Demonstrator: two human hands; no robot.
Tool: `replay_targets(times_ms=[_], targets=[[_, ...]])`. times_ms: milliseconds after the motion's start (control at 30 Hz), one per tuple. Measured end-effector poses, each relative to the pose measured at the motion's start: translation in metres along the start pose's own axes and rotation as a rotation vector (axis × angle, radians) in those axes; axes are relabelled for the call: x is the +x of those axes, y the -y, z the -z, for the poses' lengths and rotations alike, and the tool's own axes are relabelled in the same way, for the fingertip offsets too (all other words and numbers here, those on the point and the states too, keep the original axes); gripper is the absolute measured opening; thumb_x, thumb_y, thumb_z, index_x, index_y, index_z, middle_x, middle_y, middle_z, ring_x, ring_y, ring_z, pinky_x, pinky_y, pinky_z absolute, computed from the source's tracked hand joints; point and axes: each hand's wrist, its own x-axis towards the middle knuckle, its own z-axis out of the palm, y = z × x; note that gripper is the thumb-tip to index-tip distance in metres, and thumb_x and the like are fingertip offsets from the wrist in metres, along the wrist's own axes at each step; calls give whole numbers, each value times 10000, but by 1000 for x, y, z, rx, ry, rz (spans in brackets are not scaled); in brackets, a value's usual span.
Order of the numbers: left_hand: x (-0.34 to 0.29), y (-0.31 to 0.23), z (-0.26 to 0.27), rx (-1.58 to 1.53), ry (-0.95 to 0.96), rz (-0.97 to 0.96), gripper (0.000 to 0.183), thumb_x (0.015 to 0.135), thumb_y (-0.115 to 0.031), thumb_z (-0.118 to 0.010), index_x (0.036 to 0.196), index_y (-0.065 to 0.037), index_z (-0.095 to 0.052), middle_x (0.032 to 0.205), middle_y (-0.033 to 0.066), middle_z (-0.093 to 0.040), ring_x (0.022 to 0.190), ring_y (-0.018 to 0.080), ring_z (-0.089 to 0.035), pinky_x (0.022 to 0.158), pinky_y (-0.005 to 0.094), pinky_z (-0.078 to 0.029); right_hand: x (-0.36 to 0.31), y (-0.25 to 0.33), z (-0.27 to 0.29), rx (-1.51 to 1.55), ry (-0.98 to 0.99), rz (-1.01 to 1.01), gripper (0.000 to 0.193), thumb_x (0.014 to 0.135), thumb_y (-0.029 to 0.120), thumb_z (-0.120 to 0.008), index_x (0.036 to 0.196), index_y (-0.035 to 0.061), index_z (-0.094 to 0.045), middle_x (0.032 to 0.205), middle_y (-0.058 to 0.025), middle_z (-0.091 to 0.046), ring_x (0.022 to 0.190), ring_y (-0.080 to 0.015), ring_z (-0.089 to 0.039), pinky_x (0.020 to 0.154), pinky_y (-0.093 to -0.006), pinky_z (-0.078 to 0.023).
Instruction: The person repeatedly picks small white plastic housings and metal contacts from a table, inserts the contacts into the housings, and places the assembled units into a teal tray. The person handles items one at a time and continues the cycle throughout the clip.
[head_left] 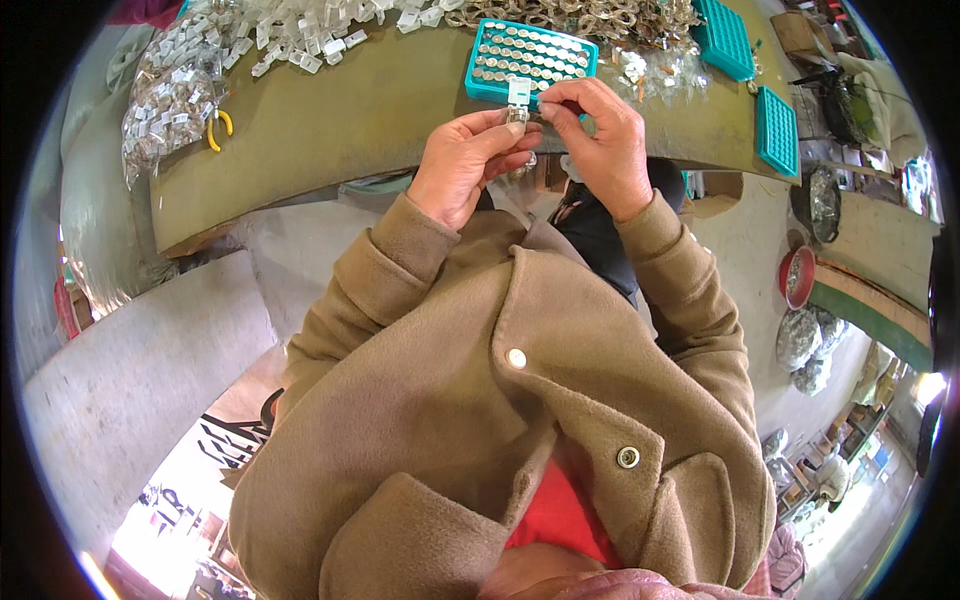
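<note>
My left hand holds a small clear plastic box between thumb and fingers, its lid standing up and open. Close beside the box, the thumb and forefinger of my right hand are pinched together. Whatever they grip, if anything, is too small to make out. Just beyond my hands lies a teal tray with rows of small round silvery pieces. Both hands are above the near edge of the table.
Loose clear plastic boxes are heaped at the far left, beside a filled clear bag and yellow-handled pliers. Brownish linked pieces lie behind the tray. Two more teal trays are at the right. A red basin stands lower right.
</note>
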Motion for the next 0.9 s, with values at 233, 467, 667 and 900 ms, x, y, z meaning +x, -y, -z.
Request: replay_targets(times_ms=[233,467,667,900], targets=[[-7,0,-2,19,26,-3,240,918,-116,-650,1121,12,-643,1002,76,-693,884,117,-667,756,218,-538,-8,9,-15,40,-97,-3,137,787,-29,-662,904,40,-644,856,-79,-641,758,-238,-627,658,-313,-503],[-9,7,-1,43,-18,-85,261,895,-98,-682,1124,24,-663,979,75,-698,833,106,-659,751,215,-534,-8,7,-14,-158,-41,270,130,773,-30,-646,877,45,-631,827,-91,-644,780,-295,-612,708,-355,-505],[-8,13,-3,163,-58,-246,328,907,-63,-657,1221,24,-621,1016,84,-696,864,119,-661,741,221,-542,-1,8,-7,-39,53,166,160,785,-30,-669,903,55,-602,810,-67,-595,743,-217,-599,657,-314,-491],[-12,0,2,124,29,-212,304,945,-104,-613,1219,26,-610,1054,103,-687,894,145,-676,774,255,-569,4,12,-11,446,51,-380,226,838,107,-734,967,39,-562,835,11,-553,761,-75,-540,687,-259,-497]])
